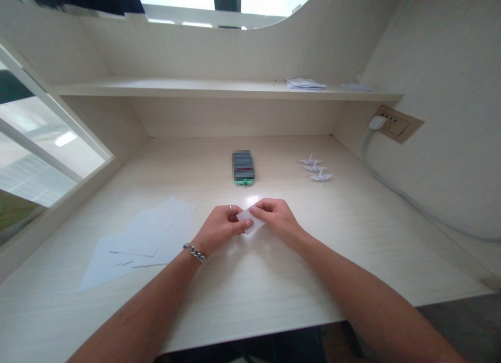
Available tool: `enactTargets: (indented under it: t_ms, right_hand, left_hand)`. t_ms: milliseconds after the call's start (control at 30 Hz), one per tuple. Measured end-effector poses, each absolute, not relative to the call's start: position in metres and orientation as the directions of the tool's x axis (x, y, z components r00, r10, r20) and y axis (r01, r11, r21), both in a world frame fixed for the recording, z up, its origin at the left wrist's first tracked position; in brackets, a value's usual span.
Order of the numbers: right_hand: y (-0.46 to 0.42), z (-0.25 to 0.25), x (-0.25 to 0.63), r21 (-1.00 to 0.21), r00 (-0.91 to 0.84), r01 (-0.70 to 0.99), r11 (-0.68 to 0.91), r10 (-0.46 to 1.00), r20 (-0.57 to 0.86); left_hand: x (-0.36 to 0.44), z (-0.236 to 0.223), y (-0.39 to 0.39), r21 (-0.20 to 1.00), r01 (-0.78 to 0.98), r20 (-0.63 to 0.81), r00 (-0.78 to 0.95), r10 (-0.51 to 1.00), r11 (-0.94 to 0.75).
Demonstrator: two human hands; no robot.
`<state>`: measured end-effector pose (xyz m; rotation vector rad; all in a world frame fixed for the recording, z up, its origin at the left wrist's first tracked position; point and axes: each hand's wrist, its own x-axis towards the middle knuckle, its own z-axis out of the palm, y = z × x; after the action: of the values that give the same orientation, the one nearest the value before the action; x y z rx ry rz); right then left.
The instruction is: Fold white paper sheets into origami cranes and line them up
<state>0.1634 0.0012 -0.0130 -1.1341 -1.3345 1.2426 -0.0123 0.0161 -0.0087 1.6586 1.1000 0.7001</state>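
A pale bench (270, 290) spreads below a long shelf (188, 86). Two forearms (344, 277) are cut off below; overlapping white sheets (144, 240) lie left. The left hand (223, 226) and right hand (278, 217) nearly meet mid-bench. Beyond lies a dark device (243, 166), its face pixelated. Both hands' fingers (243, 226), narrowly closed, pinch a small paper (255, 226), partly hidden. Three tiny folded birds (314, 168) sit farther right.

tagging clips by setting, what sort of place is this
Likely an indoor study nook: a pale desk, a shelf above its back part, and a wall socket at the right.
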Motion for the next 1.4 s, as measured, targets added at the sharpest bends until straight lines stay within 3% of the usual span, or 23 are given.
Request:
enactTargets:
  t_ms: [100,300,433,933,1400]
  right_hand:
    - [0.002,-0.013,0.163,-0.999,-0.132,0.010,0.031,0.991,0.030]
    - [-0.001,-0.010,0.158,-0.989,-0.188,-0.085,-0.119,0.977,-0.101]
    - [-0.002,-0.013,0.155,-0.989,-0.160,-0.092,-0.118,0.982,-0.102]
    - [-0.002,-0.007,0.151,-0.962,0.001,-0.267,-0.052,0.999,-0.054]
    - [0.000,-0.005,0.155,-0.947,0.095,-0.321,-0.020,0.994,-0.054]
  left_hand:
    - [-0.011,-0.007,0.015,0.940,0.334,-0.079,0.418,0.905,-0.072]
    - [-0.006,-0.004,0.013,0.994,0.111,-0.002,0.187,0.982,-0.020]
    - [-0.004,-0.008,0.013,0.999,0.014,-0.031,0.156,0.987,0.029]
    - [0.003,-0.012,0.008,0.999,-0.028,0.049,0.093,0.994,-0.046]
    - [0.005,-0.012,0.008,0.999,-0.052,-0.006,0.112,0.994,0.011]
